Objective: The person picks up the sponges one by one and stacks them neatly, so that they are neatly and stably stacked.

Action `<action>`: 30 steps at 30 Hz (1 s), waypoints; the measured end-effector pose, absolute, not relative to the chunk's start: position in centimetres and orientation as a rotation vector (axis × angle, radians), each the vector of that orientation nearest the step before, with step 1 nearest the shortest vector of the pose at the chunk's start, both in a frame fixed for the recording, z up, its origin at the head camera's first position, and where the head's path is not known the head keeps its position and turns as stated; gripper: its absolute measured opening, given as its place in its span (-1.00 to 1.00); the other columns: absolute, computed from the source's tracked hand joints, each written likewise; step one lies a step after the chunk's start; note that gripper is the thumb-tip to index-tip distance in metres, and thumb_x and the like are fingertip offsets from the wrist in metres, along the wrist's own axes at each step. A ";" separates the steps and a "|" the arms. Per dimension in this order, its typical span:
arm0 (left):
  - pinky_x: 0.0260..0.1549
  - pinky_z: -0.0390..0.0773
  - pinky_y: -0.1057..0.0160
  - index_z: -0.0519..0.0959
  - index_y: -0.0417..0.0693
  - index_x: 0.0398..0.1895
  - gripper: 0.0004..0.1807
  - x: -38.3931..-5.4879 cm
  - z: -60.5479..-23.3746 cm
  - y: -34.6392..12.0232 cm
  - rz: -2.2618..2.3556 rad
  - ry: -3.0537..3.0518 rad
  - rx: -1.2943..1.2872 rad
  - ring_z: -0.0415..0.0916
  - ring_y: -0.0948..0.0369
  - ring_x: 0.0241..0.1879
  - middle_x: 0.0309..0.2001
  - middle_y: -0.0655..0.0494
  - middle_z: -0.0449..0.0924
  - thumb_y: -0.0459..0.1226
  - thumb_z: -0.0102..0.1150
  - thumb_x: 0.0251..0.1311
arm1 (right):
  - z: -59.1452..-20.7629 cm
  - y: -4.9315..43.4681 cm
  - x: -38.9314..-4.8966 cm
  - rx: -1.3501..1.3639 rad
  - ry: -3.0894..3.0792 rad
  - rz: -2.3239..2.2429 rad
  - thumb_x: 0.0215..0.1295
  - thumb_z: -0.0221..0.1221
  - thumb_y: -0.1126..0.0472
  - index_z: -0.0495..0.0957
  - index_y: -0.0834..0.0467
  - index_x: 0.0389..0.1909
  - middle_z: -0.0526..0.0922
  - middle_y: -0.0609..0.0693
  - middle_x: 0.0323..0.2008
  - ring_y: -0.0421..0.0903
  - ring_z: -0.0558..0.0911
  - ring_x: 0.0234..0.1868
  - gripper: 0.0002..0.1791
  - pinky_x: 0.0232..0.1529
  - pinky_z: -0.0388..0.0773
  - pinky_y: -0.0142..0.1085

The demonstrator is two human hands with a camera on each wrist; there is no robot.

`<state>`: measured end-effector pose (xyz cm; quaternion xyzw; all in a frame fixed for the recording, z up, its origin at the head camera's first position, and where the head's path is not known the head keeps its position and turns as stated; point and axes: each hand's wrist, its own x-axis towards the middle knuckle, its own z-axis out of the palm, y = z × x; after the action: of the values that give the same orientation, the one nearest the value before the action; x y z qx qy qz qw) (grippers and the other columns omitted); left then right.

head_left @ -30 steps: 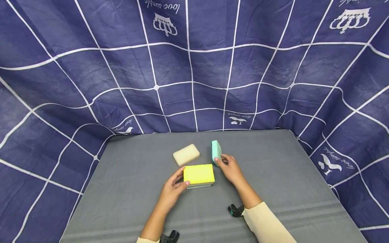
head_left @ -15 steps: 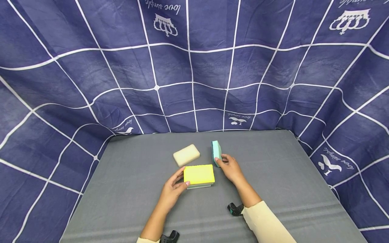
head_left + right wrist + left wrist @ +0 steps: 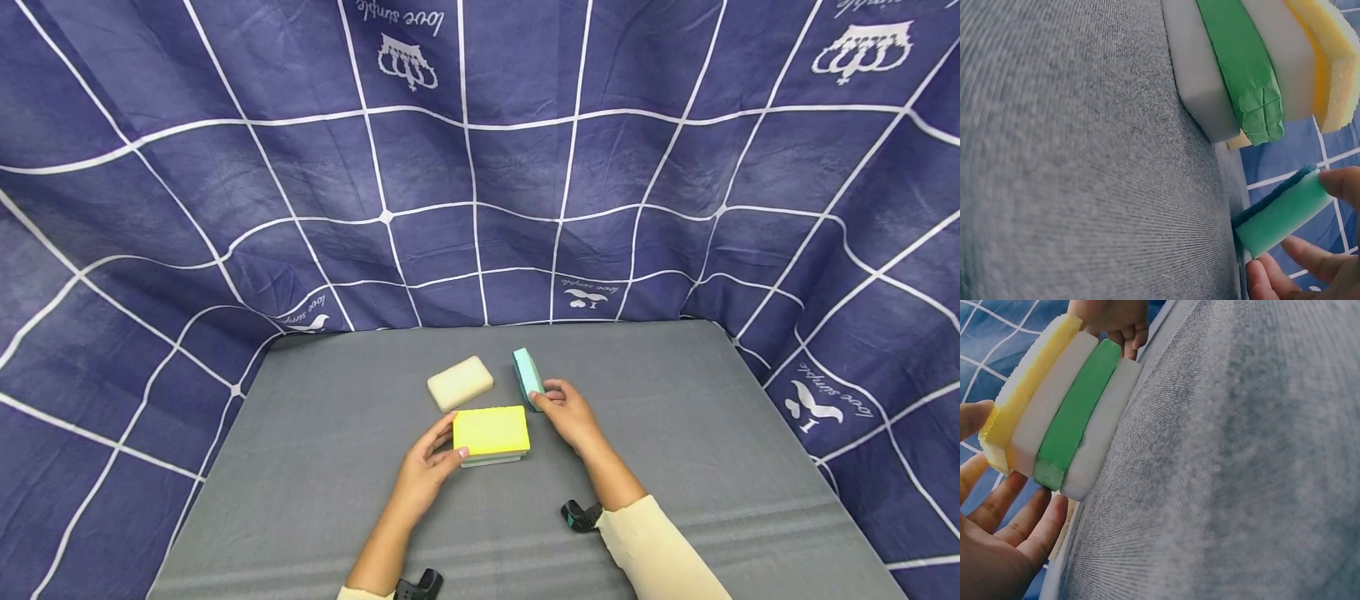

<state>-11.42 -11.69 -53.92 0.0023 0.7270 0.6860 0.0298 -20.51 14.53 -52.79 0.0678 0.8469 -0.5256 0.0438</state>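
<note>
My left hand (image 3: 422,473) holds the left end of a stack, thumb and index finger at two corners of the yellow sponge (image 3: 491,430) on top. Below that lie a white block (image 3: 1047,406), a green block (image 3: 1079,409) with a creased, wrapped-looking end, and another white block (image 3: 1102,428) at the bottom. The other fingers touch the ends of these layers. To the right of the stack, my right hand (image 3: 572,419) pinches the near end of a teal sponge (image 3: 527,373). It stands on its edge, its dark blue scouring side (image 3: 1272,199) facing left.
Behind the stack a cream block (image 3: 460,383) lies flat on the grey cloth-covered table (image 3: 337,467). A blue curtain with white lines (image 3: 525,167) hangs around the back and sides.
The far end of the teal sponge has swung a little to the left in my right hand. My left hand and the stack have stayed in place.
</note>
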 end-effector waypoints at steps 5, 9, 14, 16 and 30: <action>-0.09 0.65 0.40 0.44 0.21 0.42 -0.30 -11.5 -53.9 -11.7 2.118 2.239 -0.001 0.57 -0.09 0.19 0.37 -0.15 0.44 -0.25 0.42 0.19 | -52.8 14.4 -20.5 0.161 2.596 -1.584 0.32 0.29 -0.12 0.49 0.09 0.31 0.64 0.21 0.15 0.09 0.62 0.13 -0.38 0.14 0.57 0.01; -0.08 0.65 0.40 0.43 0.20 0.43 -0.30 -11.5 -53.9 -11.7 2.117 2.243 0.001 0.57 -0.09 0.19 0.38 -0.15 0.44 -0.24 0.42 0.20 | -52.8 14.3 -20.5 0.143 2.602 -1.582 0.31 0.29 -0.10 0.50 0.05 0.32 0.65 0.22 0.15 0.11 0.62 0.15 -0.40 0.17 0.56 0.03; -0.07 0.65 0.41 0.43 0.21 0.43 -0.30 -11.5 -54.0 -11.7 2.104 2.257 -0.002 0.56 -0.09 0.21 0.38 -0.15 0.43 -0.22 0.42 0.19 | -52.7 14.3 -20.6 0.138 2.592 -1.595 0.31 0.28 -0.07 0.50 0.01 0.32 0.60 0.23 0.21 0.16 0.59 0.23 -0.41 0.21 0.55 0.06; -0.08 0.65 0.40 0.43 0.22 0.42 -0.30 -11.5 -53.9 -11.7 2.100 2.256 -0.008 0.57 -0.09 0.19 0.38 -0.15 0.43 -0.21 0.43 0.19 | -52.6 14.4 -20.6 0.130 2.576 -1.633 0.30 0.30 -0.02 0.51 0.01 0.31 0.58 0.23 0.23 0.15 0.60 0.22 -0.44 0.17 0.57 -0.01; -0.07 0.67 0.32 0.43 0.25 0.42 -0.30 -11.4 -53.7 -11.7 2.089 2.250 -0.027 0.60 -0.05 0.14 0.39 -0.14 0.43 -0.19 0.43 0.19 | -52.6 15.5 -20.5 0.099 2.315 -1.920 0.24 0.33 0.21 0.38 0.09 0.40 0.55 0.23 0.25 -0.02 0.59 0.14 -0.31 -0.03 0.50 -0.46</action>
<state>-11.40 -11.67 -53.69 -0.0087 0.7323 0.6800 0.0357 -20.51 15.55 -52.61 0.0329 0.7675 -0.6367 0.0662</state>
